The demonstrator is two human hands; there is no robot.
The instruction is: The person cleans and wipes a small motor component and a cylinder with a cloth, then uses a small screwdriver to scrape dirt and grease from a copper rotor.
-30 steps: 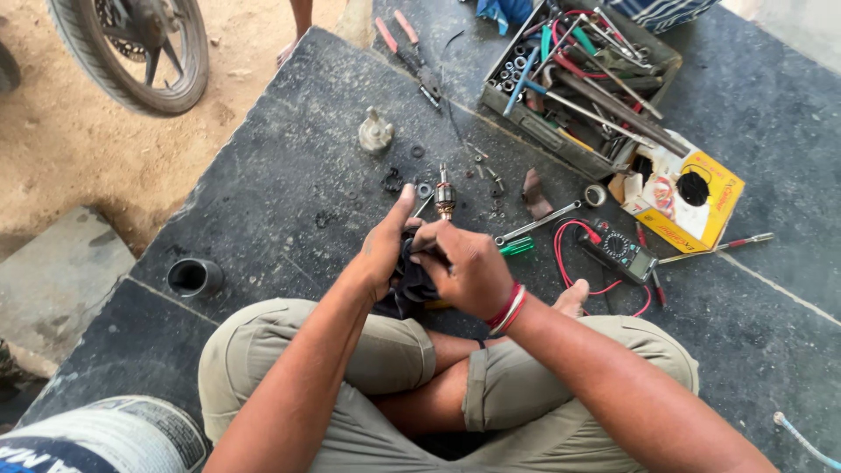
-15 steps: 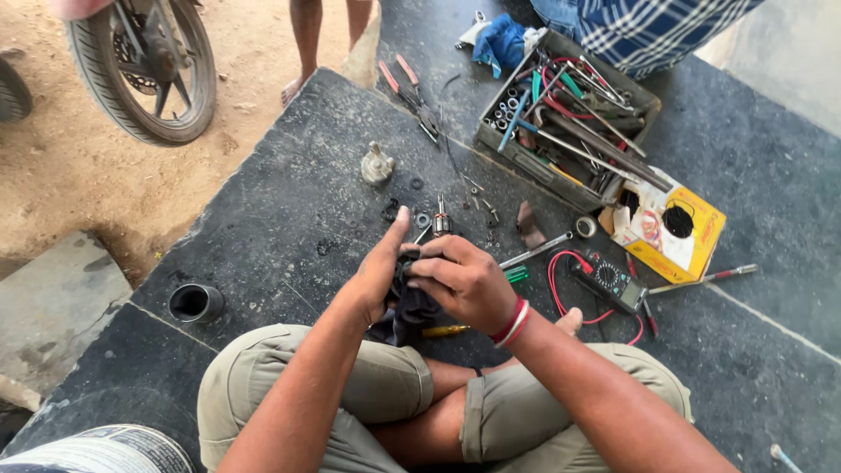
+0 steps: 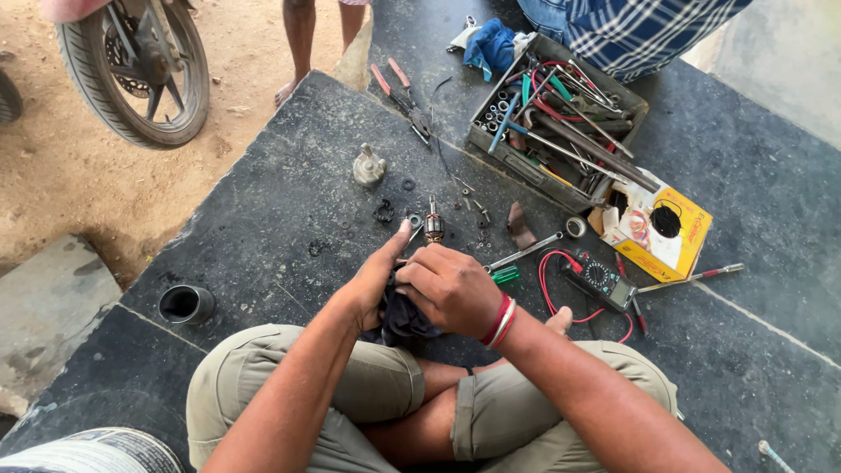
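Note:
I sit cross-legged on a dark stone slab (image 3: 289,219). Both hands meet over my lap around a dark rag (image 3: 405,317) that wraps something I cannot make out. My left hand (image 3: 378,278) cups the bundle from the left, thumb pointing up. My right hand (image 3: 448,289), with red and white bands at the wrist, is closed over it from above. Just beyond the fingers a small motor armature (image 3: 433,224) lies on the slab, with several little rings and screws about it.
A tray of spanners and sockets (image 3: 554,123), a yellow box (image 3: 661,229), a multimeter with red leads (image 3: 597,282), a green-handled screwdriver (image 3: 517,259), pliers (image 3: 399,95) and a black cup (image 3: 186,304) lie around. A motorcycle wheel (image 3: 140,70) and other people's legs stand beyond the slab edge.
My hands have stayed together on the rag, turning it slightly. The view has tilted up a little, showing more of the wheel and the people behind.

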